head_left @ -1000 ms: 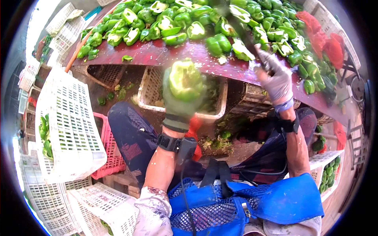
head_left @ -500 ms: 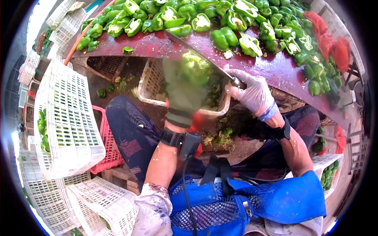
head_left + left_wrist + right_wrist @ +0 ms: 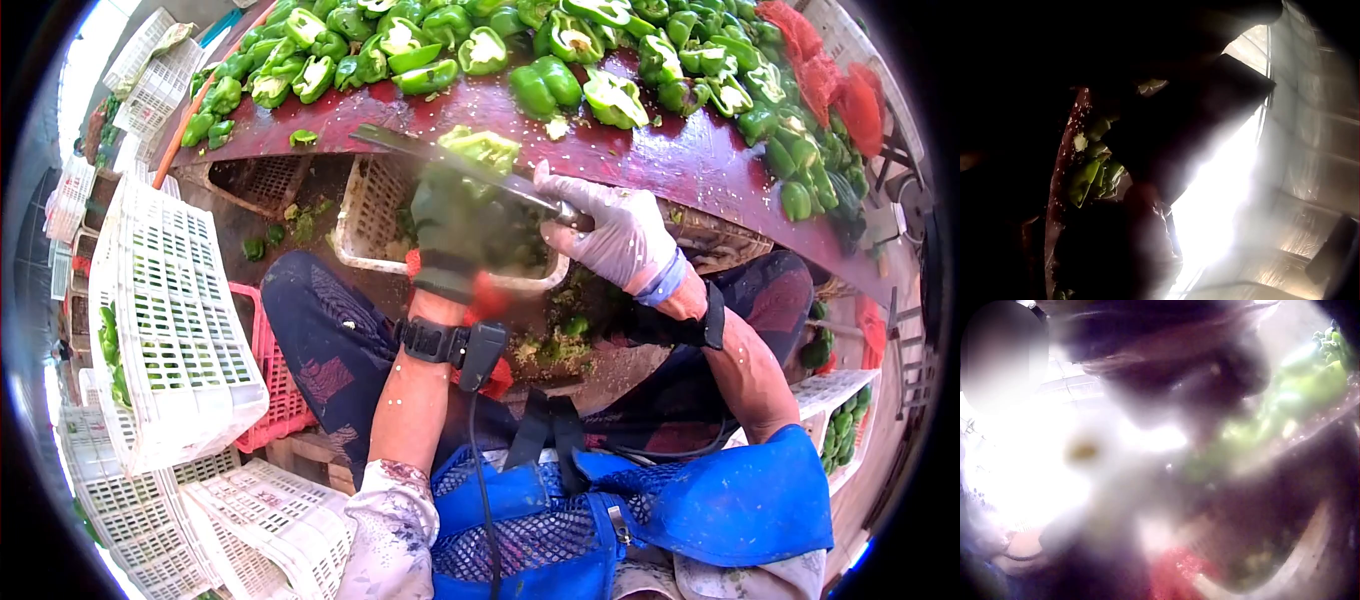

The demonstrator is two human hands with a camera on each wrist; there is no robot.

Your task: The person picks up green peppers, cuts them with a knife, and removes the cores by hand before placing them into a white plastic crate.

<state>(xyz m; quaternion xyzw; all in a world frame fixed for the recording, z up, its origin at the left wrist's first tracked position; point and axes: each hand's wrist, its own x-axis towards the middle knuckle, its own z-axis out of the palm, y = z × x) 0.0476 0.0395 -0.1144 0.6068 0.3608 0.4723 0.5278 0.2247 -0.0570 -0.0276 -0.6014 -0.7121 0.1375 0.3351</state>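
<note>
So the left hand (image 3: 455,225), in a dark green glove, is curled around a green pepper (image 3: 483,148) and holds it up just in front of the edge of the dark red desk (image 3: 640,160), above a white crate (image 3: 375,215) that sits under that edge. The glove is blurry, so I can't tell exactly how the fingers sit, but the pepper is clearly gripped from below. The right hand (image 3: 610,225), in a pale glove, has its fingers wrapped tight around the handle of a knife (image 3: 440,158), and the long blade runs out to the left, lying across the pepper right at the top of the left hand.

The desk is piled with green peppers, whole and cut (image 3: 470,45), and there's some red mesh (image 3: 850,95) at the far right. A big white crate (image 3: 170,320) stands at the person's left with a pink crate (image 3: 272,385) behind it. A blue apron (image 3: 620,520) covers the lap. Both wrist views are too dark or blurred to add anything.
</note>
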